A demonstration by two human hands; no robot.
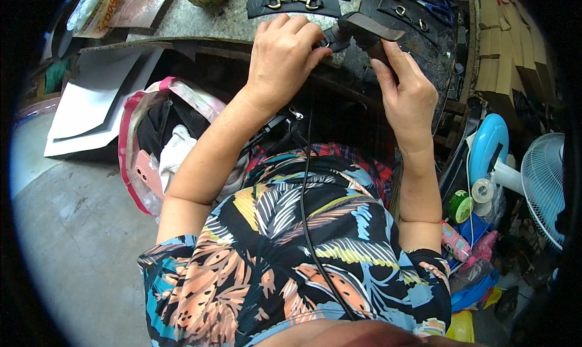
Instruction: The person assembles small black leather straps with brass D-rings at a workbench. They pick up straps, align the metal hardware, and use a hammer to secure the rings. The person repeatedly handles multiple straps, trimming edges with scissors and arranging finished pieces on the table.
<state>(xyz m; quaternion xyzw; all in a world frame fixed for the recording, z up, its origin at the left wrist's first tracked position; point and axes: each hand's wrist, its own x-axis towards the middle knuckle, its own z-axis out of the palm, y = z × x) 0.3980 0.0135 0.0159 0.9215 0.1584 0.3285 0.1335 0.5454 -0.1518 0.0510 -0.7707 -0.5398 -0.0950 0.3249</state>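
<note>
My left hand [282, 59] is curled at the near edge of a stone work slab [224, 23], its fingers closed on a small dark strap piece with a metal fitting [327, 42]. My right hand [407, 92] grips the handle of a dark hammer [367, 30], whose head lies right next to that strap piece. Two black strap pieces with gold buckles [294, 1] lie flat on the slab just beyond my left hand.
A pink-rimmed plastic bag of cloth [154, 156] stands at my left by white sheets [97, 101]. Blue scissors [433, 4] and stacked cardboard [506, 44] are at the right. A fan [542, 183], tape rolls [479, 192] and clutter fill the floor at the right.
</note>
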